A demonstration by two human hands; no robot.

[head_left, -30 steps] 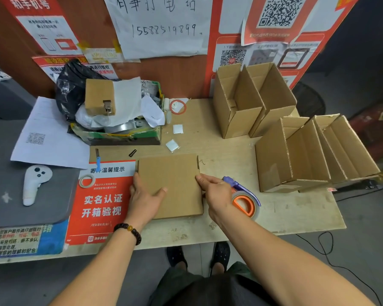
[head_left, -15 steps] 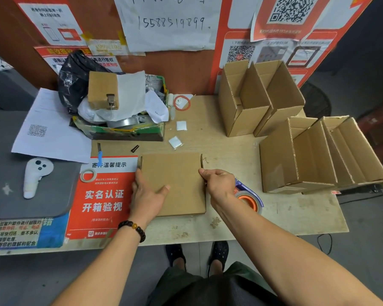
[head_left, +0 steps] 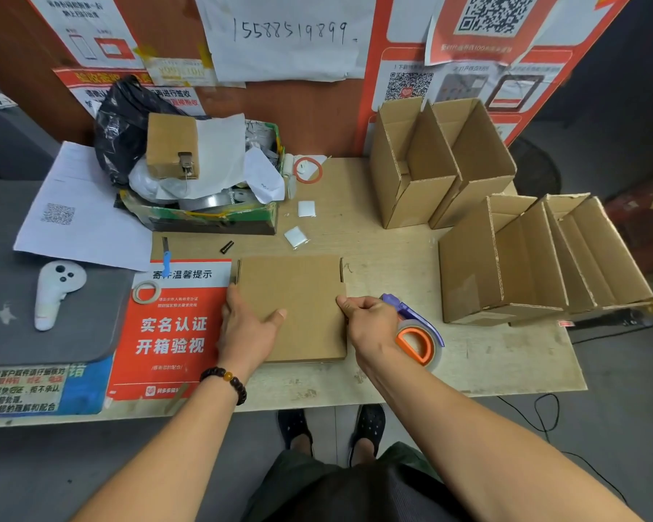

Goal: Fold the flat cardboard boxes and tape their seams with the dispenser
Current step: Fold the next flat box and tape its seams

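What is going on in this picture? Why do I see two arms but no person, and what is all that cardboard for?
The camera sits on the person's head and looks down, so you see only their arms, lap and shoes. There is no machine here, just two bare hands. On the wooden table lies a flat cardboard box, not folded up yet. The left hand, with a bead bracelet on its wrist, rests on the box's left side. The right hand pinches the box's right edge. Just beside that hand sits the tape dispenser, orange and purple, which nobody is holding. To the right stand folded boxes with open tops. At the back left is a messy tray of odds and ends.
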